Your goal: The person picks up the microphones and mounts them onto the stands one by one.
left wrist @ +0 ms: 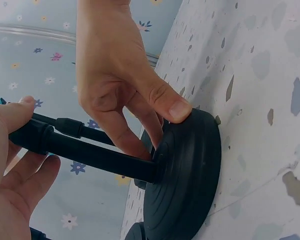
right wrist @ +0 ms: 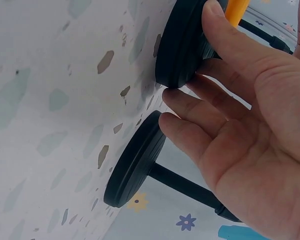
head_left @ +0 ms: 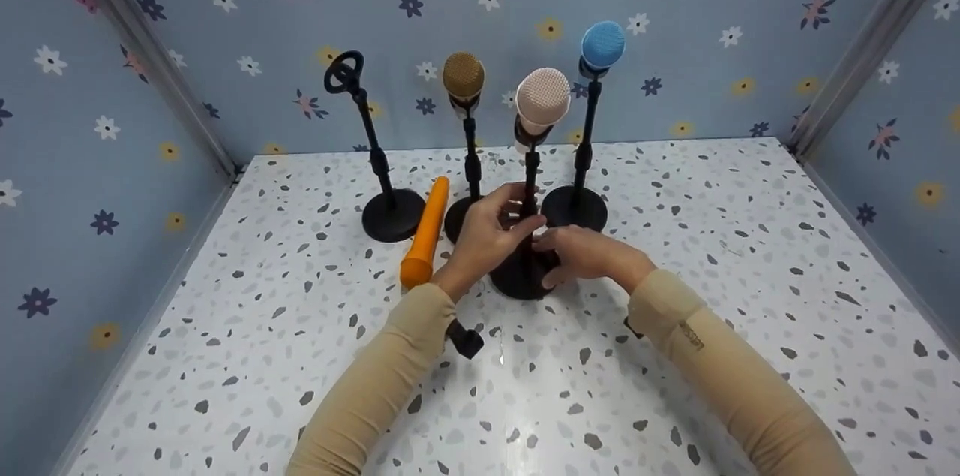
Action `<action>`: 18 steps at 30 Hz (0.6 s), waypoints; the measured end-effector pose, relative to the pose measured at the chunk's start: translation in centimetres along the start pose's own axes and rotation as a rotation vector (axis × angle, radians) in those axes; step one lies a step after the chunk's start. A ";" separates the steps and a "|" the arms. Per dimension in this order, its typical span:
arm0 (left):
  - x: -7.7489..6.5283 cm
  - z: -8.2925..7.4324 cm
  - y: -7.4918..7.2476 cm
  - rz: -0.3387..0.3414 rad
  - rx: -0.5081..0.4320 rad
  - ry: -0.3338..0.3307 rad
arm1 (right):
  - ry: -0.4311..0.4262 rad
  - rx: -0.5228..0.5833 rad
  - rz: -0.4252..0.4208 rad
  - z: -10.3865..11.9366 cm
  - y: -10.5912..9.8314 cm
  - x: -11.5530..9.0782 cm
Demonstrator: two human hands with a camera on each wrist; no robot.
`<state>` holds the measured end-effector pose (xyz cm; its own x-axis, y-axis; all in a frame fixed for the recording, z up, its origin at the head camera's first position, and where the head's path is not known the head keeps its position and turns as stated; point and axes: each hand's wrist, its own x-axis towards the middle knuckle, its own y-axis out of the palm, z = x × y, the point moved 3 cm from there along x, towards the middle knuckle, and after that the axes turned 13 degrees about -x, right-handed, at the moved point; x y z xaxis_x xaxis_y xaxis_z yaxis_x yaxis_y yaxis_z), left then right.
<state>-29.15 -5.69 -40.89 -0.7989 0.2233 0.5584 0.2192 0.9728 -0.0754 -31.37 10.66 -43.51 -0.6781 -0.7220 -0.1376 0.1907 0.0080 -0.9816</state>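
A pale pink microphone [head_left: 543, 98] sits atop a black desk microphone stand [head_left: 516, 282] in the middle of the table. My left hand [head_left: 484, 236] holds this stand's pole, thumb on one side and fingers on the other. Lower down, my right hand [head_left: 592, 254] grips the round base; in the left wrist view its thumb presses near the rim and a finger reaches beside the pole. An orange microphone [head_left: 426, 236] lies left of my left hand. Close behind stand a gold microphone [head_left: 463, 76] and a blue microphone [head_left: 603, 45], each on its own black stand.
At the left stands another black stand with a bare ring holder [head_left: 345, 72]. The speckled white table [head_left: 247, 356] ends at flowered blue walls [head_left: 480, 18] behind and at both sides. The blue microphone's stand base [right wrist: 135, 165] is close to my right fingers.
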 end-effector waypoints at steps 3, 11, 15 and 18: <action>-0.2 -1.2 0.2 -0.016 0.020 0.018 | 0.003 -0.001 0.001 0.0 0.0 0.0; -0.4 -0.8 0.2 -0.044 -0.012 0.034 | -0.013 -0.001 -0.009 0.0 0.1 0.0; -0.4 0.6 -0.1 -0.032 -0.022 0.032 | -0.018 0.006 -0.009 0.0 0.0 0.0; -0.4 0.8 -0.1 -0.019 -0.008 0.037 | -0.010 0.006 -0.001 -0.1 0.0 0.0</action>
<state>-29.33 -5.84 -41.75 -0.7816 0.2024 0.5901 0.2089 0.9762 -0.0581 -31.44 10.71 -43.53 -0.6709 -0.7291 -0.1353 0.1941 0.0033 -0.9810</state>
